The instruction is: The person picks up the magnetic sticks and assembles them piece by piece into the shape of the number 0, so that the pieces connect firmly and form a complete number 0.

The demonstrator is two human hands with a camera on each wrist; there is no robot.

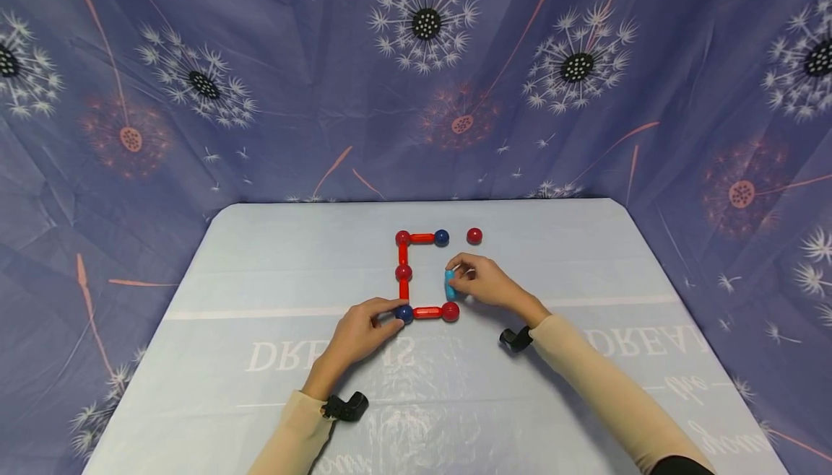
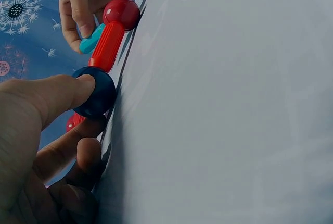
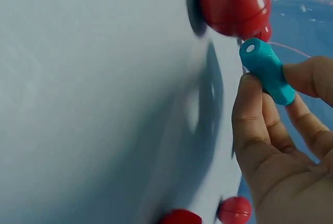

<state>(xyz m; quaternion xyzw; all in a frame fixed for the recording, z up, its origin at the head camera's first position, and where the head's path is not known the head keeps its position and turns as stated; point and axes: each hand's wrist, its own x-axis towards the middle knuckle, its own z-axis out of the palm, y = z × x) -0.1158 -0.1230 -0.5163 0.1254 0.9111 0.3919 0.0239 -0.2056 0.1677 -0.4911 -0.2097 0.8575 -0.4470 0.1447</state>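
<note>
On the table, red rods and balls form a C-shaped frame that opens to the right. My left hand (image 1: 365,330) pinches the dark blue ball (image 2: 96,94) at its near left corner between thumb and finger. From that ball a red rod (image 1: 427,312) runs right to a red ball (image 1: 450,311). My right hand (image 1: 484,280) holds a light blue rod (image 3: 266,70) between thumb and fingers, just beyond this red ball. In the right wrist view, the rod's end with a pale round spot faces the camera, apart from the red ball (image 3: 237,2).
At the far side, a red rod (image 1: 422,238) ends in another dark blue ball (image 1: 441,237). A loose red ball (image 1: 474,235) lies to its right. A purple-blue dandelion-print cloth (image 1: 312,85) hangs behind the white table (image 1: 260,244).
</note>
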